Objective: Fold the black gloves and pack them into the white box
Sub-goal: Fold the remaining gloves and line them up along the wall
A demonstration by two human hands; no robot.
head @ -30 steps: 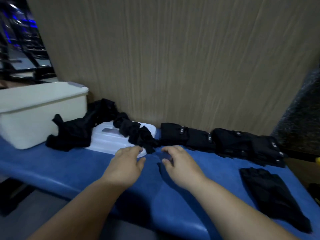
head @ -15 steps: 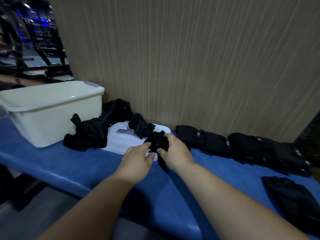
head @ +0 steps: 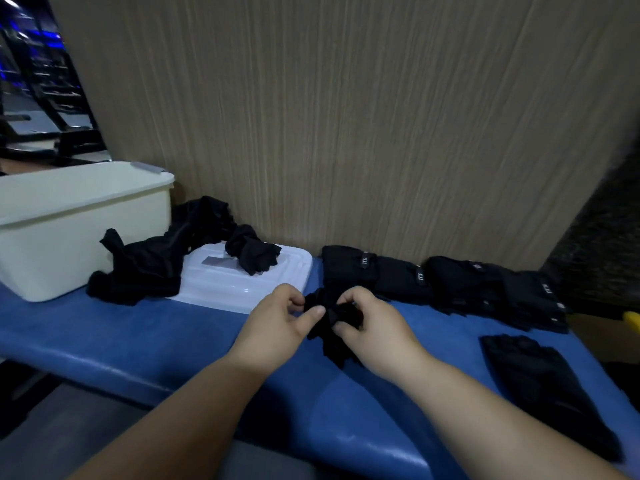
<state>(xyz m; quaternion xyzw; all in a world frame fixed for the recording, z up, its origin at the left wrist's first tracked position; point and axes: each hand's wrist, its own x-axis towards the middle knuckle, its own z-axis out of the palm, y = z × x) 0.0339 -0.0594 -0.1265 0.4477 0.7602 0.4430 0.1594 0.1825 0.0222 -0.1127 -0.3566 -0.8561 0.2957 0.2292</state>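
Hands pinching glove, blue padded bench, woodgrain wall

I see my left hand and right hand pinching one crumpled black glove between them over the blue tabletop. The white box stands at far left, open-topped. Loose gloves lie beside it, partly over a white lid. Folded gloves line the base of the wall panel. A flat glove lies at right.
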